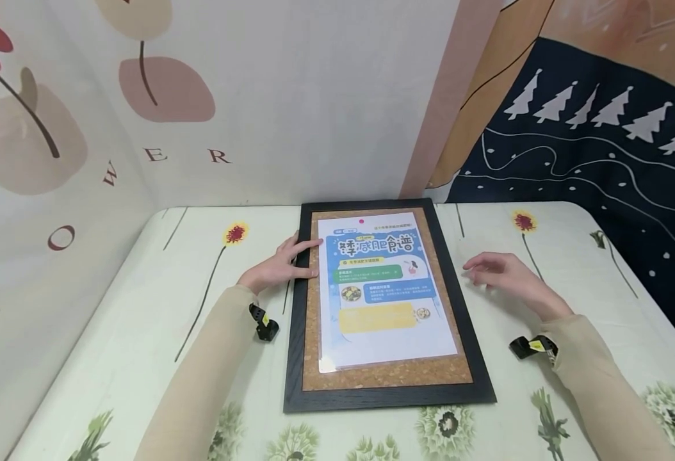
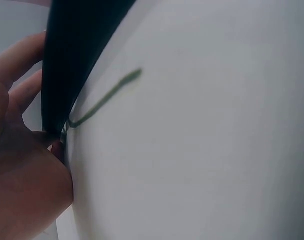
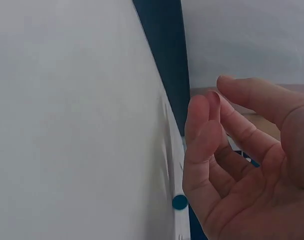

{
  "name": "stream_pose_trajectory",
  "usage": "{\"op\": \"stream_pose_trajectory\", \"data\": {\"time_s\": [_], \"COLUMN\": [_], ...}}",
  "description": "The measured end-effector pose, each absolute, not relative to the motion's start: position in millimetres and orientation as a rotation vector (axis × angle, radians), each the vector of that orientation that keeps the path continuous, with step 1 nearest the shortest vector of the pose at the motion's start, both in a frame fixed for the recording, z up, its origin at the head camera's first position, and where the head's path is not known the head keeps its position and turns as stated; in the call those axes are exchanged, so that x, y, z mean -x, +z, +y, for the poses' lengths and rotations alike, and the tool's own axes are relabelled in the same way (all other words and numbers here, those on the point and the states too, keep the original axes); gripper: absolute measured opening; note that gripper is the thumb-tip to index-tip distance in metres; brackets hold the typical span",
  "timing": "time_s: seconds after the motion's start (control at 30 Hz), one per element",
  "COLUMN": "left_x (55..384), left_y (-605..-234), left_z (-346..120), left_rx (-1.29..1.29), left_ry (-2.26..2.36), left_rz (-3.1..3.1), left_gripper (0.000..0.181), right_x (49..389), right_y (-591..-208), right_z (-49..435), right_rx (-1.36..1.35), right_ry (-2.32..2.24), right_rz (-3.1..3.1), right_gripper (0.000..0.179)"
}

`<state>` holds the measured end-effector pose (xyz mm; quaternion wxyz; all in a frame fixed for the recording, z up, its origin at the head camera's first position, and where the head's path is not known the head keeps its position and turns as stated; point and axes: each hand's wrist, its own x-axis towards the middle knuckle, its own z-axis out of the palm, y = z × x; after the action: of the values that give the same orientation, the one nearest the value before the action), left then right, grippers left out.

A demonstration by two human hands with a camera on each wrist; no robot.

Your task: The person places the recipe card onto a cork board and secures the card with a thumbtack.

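A black-framed cork board (image 1: 309, 358) lies flat on the table in the head view. A laminated sheet (image 1: 383, 349) with blue, green and yellow print lies on its cork, a pink pushpin (image 1: 362, 221) at its top. My left hand (image 1: 276, 266) rests on the board's left edge, index finger and thumb stretched across the frame. In the left wrist view its fingers cross the dark frame (image 2: 77, 60). Right of the board, my right hand (image 1: 501, 275) hovers with loosely bent fingers. The right wrist view shows nothing held in that hand (image 3: 246, 165).
A pale flowered cloth (image 1: 141, 371) covers the table. Behind the board hangs a light curtain (image 1: 314, 115) with printed flowers and letters. A dark curtain (image 1: 602, 173) with white trees hangs at the right. Small black cameras (image 1: 265, 323) sit on both wrists.
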<state>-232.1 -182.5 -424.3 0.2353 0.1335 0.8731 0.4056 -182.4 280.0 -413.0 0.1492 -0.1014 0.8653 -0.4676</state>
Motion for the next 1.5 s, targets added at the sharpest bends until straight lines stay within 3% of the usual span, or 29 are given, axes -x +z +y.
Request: {"op": "stream_pose_trajectory", "data": {"time_s": [1.5], "left_x": [233], "left_y": [-425], "left_z": [-181], "left_rx": [-0.346], "left_ry": [1.117], "left_rz": [2.382], "left_gripper": [0.077], "right_x": [180], "right_y": [-416], "right_z": [351], "right_rx": [0.123], "right_ry": [-1.153], "right_rz": [2.677], "right_gripper": [0.039]}}
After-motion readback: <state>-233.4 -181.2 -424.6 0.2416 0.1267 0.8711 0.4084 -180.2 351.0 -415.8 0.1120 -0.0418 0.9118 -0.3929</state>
